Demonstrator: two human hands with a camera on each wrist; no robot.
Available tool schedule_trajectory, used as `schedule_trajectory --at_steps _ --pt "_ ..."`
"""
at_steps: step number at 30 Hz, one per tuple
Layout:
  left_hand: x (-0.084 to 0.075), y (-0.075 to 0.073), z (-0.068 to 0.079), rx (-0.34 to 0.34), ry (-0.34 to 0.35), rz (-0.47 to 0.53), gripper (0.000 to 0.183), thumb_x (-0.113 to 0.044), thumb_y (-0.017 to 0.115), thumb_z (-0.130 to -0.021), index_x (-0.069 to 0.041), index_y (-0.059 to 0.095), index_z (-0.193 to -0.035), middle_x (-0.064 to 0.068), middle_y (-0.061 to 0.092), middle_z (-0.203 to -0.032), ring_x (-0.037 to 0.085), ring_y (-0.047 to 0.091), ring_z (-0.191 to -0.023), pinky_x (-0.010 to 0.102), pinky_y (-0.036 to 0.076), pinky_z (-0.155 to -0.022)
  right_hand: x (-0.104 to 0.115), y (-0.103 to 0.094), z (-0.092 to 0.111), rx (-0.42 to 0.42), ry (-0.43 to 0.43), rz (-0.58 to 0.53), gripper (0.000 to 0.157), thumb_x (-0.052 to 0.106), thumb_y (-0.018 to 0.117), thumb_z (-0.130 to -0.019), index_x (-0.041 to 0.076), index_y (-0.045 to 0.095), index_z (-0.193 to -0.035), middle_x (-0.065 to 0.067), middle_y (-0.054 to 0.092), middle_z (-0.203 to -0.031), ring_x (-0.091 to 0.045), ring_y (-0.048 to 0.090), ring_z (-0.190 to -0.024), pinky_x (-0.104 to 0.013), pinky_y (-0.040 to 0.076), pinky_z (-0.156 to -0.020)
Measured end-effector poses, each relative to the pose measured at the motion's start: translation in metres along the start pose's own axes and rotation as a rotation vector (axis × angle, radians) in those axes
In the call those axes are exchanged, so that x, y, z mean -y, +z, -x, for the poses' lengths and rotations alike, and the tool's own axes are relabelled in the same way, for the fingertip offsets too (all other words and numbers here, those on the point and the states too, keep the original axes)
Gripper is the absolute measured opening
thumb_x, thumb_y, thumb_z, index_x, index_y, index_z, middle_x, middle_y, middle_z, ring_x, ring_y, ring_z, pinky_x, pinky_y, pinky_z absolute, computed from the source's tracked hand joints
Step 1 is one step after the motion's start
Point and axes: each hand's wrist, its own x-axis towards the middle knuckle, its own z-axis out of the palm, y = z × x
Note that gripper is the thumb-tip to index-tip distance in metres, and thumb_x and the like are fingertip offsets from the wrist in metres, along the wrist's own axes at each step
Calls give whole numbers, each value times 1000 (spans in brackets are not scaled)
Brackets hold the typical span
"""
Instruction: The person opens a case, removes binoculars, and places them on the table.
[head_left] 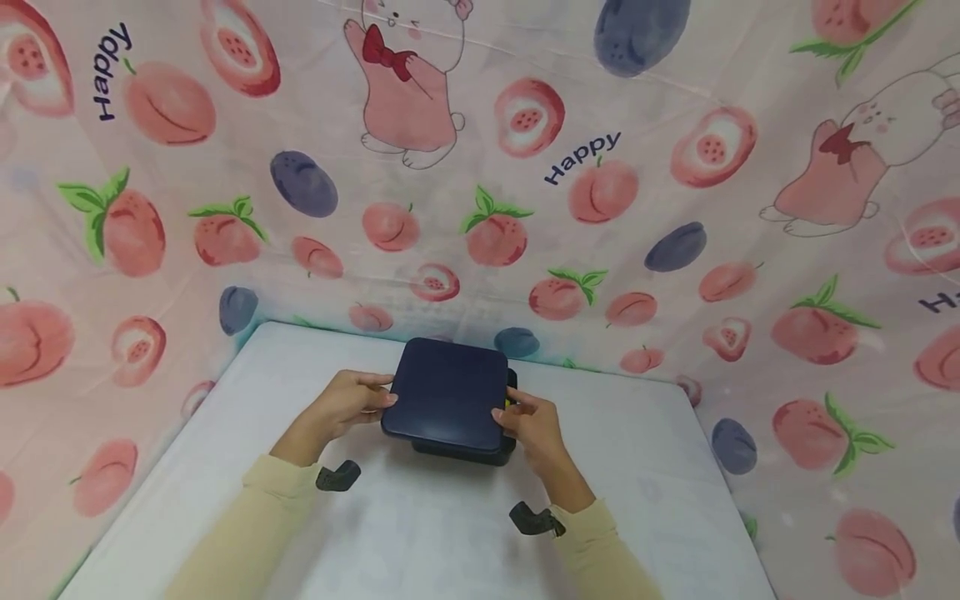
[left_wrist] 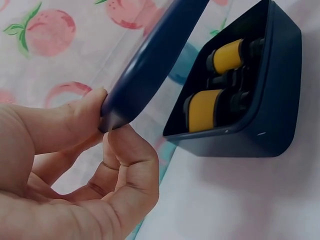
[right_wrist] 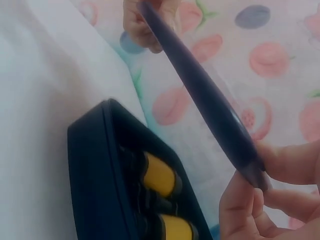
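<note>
A flat, dark navy lid with rounded corners is held up between both hands. My left hand pinches its left edge between thumb and fingers, and my right hand pinches the right edge. Below the lid stands a navy box, mostly covered by it in the head view. The left wrist view shows the box uncovered, with a gap between it and the lid. Inside lies a pair of black binoculars with two yellow barrels, seen also in the right wrist view as yellow barrels.
The box stands on a white table, toward its far edge. A pink curtain printed with fruit and rabbits hangs behind and along the sides. A black curved piece sits at each cuff, one left and one right.
</note>
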Motion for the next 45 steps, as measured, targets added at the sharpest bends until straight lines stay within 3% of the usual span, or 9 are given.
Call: schedule_trajectory --at_steps 4,8,16,35,45 --pt "0 -7 6 8 13 -3 58 -1 72 -95 8 51 -148 13 74 -120 8 68 -85 26 58 -75 1 6 2 19 8 6 56 5 78 -92 3 60 -145 -6 66 -94 -13 66 -83 -32 62 -86" --pt "1 -14 8 14 29 7 59 -1 72 -95 9 49 -149 10 74 -116 7 69 -84 25 58 -74 2 12 3 18 12 5 57 6 79 -91 3 60 -145 -8 65 -97 -14 66 -82 -34 63 -88" --pt "4 -30 12 -13 31 12 59 0 72 -94 8 50 -149 7 74 -115 8 69 -88 26 58 -75 5 26 5 28 0 -15 57 6 80 -90 4 62 -144 -6 63 -93 -15 64 -81 -35 64 -87" --pt "1 -62 25 8 48 12 66 -3 73 -95 7 44 -153 1 74 -118 7 68 -92 26 58 -79 12 54 1 98 -64 -93 60 1 79 -89 0 58 -145 1 62 -83 -11 62 -79 -34 64 -82" --pt "1 -79 32 20 69 16 66 -1 70 -96 10 39 -154 -9 74 -106 3 68 -93 25 58 -79 16 68 1 111 -41 -84 59 5 81 -89 6 61 -145 -1 65 -88 -12 67 -83 -39 64 -89"
